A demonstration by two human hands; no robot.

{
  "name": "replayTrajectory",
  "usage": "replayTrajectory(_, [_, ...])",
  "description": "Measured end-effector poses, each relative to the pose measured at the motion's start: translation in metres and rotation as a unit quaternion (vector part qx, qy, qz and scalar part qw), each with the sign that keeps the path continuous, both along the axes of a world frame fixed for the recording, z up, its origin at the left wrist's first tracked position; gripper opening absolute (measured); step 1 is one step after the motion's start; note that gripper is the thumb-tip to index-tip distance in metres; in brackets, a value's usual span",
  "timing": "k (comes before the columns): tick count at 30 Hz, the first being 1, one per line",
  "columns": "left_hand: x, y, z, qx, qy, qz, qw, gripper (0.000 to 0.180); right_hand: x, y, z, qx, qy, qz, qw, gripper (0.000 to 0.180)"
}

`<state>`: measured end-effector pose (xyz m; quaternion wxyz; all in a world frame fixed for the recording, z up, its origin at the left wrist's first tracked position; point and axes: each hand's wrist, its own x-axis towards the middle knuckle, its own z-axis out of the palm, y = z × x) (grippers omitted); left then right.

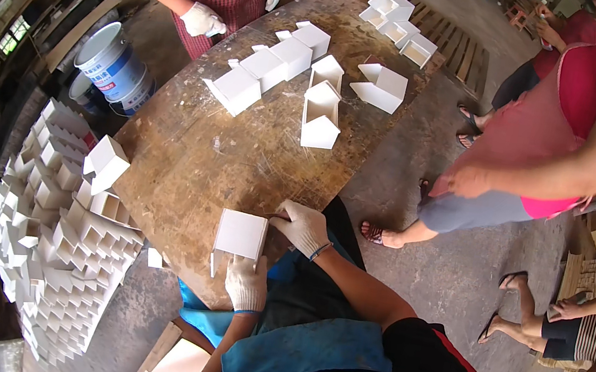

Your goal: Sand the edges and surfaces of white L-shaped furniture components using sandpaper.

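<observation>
A: White box (241,234); place, step?
B: Table (181,183), six o'clock; left hand (246,284) half-closed, gripping box at five o'clock; right hand (304,228) loosely curled at two, contents unclear; step, seemingly, steadying; next move likely calls for firm left support.

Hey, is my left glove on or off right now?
On: the white glove covers your left hand, its blue-edged cuff sitting at the wrist.

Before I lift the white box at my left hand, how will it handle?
The white box probably stays stiff, given its straight edges and flat panels. Its left side looks thin, so it may be light for its size. Those flat faces make rolling unlikely.
</observation>
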<state>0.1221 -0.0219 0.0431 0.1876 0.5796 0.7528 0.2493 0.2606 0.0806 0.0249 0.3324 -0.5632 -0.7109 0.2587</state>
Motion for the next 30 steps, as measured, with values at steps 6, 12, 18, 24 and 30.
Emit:
replayTrajectory(6, [0.000,-0.004,-0.003,0.020,-0.009,0.018,1.000,0.027,0.004,0.007,0.004,-0.186,0.230,-0.059,0.953,0.019])
replayTrajectory(12, [0.001,0.001,-0.007,0.038,0.002,0.011,0.999,0.018,0.004,-0.007,0.035,-0.279,0.490,-0.088,0.821,0.013])
replayTrajectory(18, [-0.001,0.005,0.010,-0.023,-0.017,-0.002,1.000,0.021,-0.001,-0.022,0.021,-0.284,0.431,-0.054,0.855,0.011])
replayTrajectory(24, [-0.002,-0.001,0.001,0.004,-0.032,0.007,0.999,0.021,-0.026,-0.047,0.035,-0.242,0.232,-0.029,0.942,0.021])
replayTrajectory(30, [0.000,0.005,0.007,0.012,-0.030,0.009,0.999,0.022,-0.030,-0.015,0.037,-0.236,0.302,-0.099,0.918,0.024])
